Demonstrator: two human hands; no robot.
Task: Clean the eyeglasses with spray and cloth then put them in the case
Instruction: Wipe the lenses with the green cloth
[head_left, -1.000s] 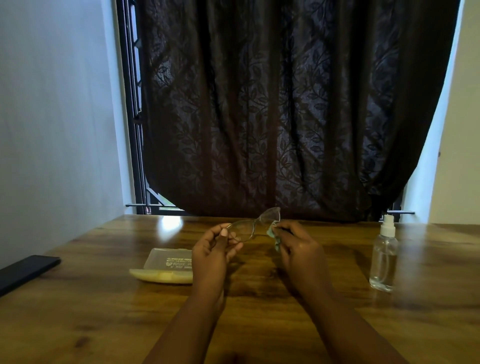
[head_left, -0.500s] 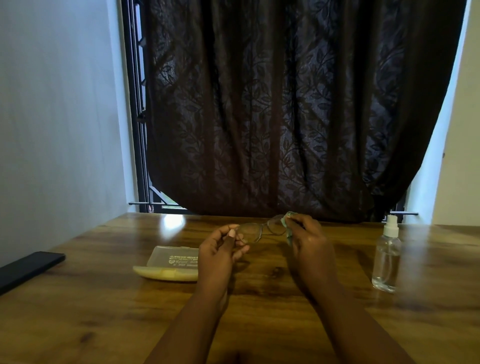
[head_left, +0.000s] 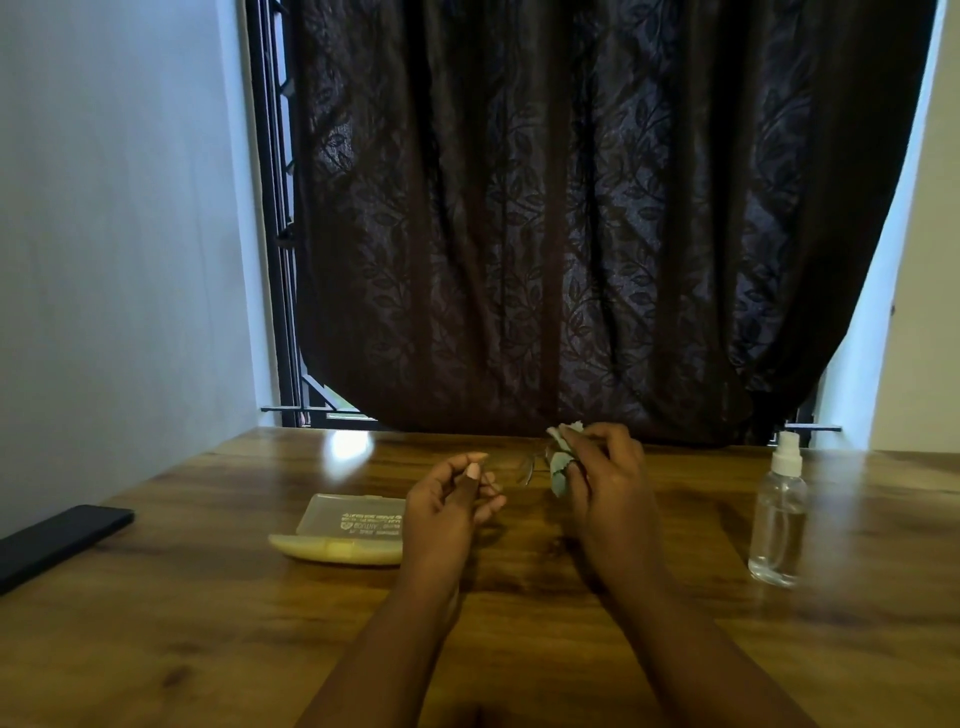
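Wooden table (head_left: 208, 623) against dark curtain (head_left: 571, 208). Eyeglasses (head_left: 527, 467) pinched above it by left hand (head_left: 447, 514); cloth (head_left: 561, 462) gripped on lens by right hand (head_left: 608, 488). Case (head_left: 348, 525) left, spray bottle (head_left: 777, 519) right, phone (head_left: 57, 540) at left edge.

table (head_left: 208, 613): glossy wood grain
case (head_left: 348, 527): translucent plastic lid, yellowish base
spray bottle (head_left: 777, 525): clear plastic, white cap
cloth (head_left: 560, 467): soft pale fabric
curtain (head_left: 571, 218): dark leaf-patterned cloth

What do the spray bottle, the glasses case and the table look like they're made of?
Spray bottle: clear, glossy, probably plastic; you see through it, and its pump top is white.
Glasses case: looks like plastic, with a frosted translucent lid bearing print and a pale yellow base.
Table: wood or wood-look laminate; brown grain with a glossy reflection.
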